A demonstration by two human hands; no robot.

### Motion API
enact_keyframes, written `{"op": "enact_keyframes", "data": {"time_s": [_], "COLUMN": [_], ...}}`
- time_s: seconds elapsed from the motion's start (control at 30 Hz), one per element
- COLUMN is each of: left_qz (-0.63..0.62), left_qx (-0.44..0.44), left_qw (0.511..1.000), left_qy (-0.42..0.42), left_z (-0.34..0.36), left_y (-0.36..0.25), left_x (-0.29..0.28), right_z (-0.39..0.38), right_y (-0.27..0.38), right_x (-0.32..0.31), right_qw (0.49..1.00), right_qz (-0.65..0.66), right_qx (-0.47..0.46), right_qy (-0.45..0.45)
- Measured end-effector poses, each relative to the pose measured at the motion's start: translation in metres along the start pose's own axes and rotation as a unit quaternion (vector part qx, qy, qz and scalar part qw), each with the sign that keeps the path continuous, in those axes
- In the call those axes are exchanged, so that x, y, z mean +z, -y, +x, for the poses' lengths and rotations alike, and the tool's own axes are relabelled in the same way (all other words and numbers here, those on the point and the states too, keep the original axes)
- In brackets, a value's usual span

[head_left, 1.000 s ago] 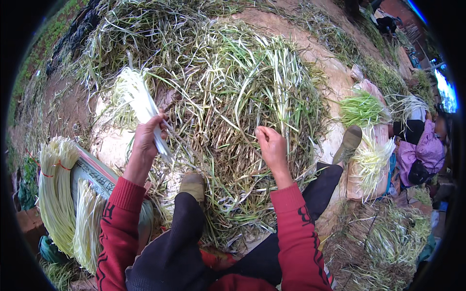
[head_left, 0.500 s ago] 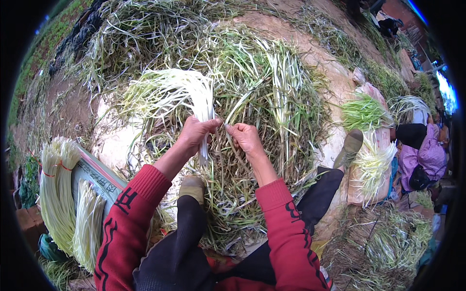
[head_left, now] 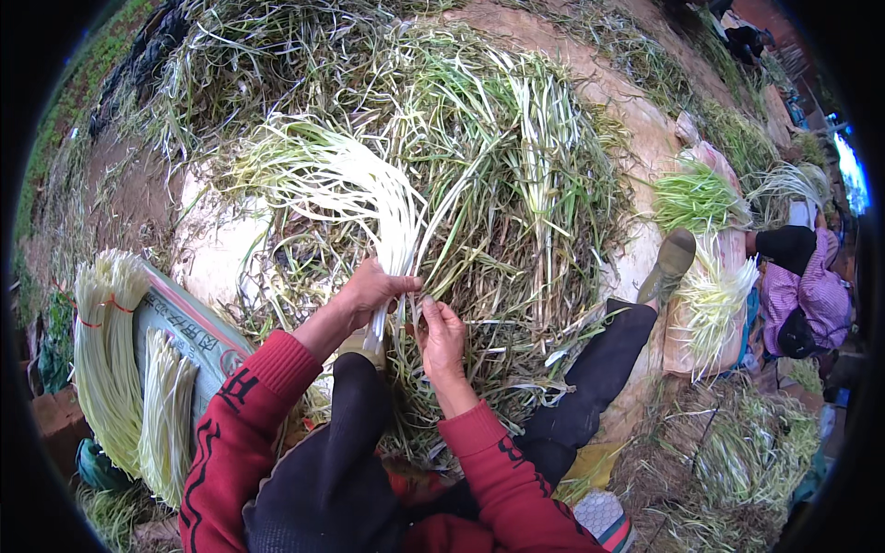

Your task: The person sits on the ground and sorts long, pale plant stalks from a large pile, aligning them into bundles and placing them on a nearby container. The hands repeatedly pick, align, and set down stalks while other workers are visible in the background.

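Note:
My left hand [head_left: 369, 288] is closed round the lower stems of a bunch of long white chives [head_left: 395, 217], whose pale leaf ends fan out to the upper left. Close beside it, my right hand [head_left: 444, 339] pinches at thin strands near the bunch's stem ends. Those strands look like a chive stalk or its withered outer leaf; the fingers partly hide them. Under and beyond both hands lies a wide heap of green and withered chives [head_left: 479, 221].
Tied pale bundles [head_left: 106, 355] lie on a printed sack [head_left: 184, 336] at left. My outstretched leg [head_left: 590, 369] crosses to the right, near chives [head_left: 710, 295] on a reddish sack. Another person in a checked top [head_left: 816, 290] sits far right. More trimmings [head_left: 737, 461] lie lower right.
Both hands have come lower and nearer to me, the right one most and also slightly leftward. The bunch has come down with the left hand, and its leaves are more spread.

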State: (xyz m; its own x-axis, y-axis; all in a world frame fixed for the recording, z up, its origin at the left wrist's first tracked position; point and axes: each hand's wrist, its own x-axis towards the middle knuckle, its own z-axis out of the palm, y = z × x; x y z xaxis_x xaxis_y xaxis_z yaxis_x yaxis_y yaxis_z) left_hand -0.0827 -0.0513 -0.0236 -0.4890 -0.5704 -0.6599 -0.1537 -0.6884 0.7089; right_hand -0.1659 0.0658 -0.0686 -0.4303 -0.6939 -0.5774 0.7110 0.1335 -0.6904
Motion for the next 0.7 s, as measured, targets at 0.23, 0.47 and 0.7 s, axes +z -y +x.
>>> {"op": "enact_keyframes", "data": {"time_s": [0.23,0.47,0.7], "left_qz": [-0.066,-0.155,-0.129], "left_qx": [0.114,0.133,0.206], "left_qw": [0.991,0.962,0.936], "left_qy": [0.017,-0.181,-0.255], "left_z": [-0.016,-0.045,-0.044], "left_y": [0.024,-0.017,-0.041], "left_x": [0.011,-0.034,-0.141], "right_z": [0.016,-0.031,-0.097], "right_y": [0.025,0.051,0.072], "right_x": [0.026,0.007,-0.079], "right_qw": [0.997,0.940,0.962], "right_qz": [0.063,0.261,0.107], "right_qx": [-0.040,0.081,0.129], "right_qy": [0.026,0.206,0.214]}}
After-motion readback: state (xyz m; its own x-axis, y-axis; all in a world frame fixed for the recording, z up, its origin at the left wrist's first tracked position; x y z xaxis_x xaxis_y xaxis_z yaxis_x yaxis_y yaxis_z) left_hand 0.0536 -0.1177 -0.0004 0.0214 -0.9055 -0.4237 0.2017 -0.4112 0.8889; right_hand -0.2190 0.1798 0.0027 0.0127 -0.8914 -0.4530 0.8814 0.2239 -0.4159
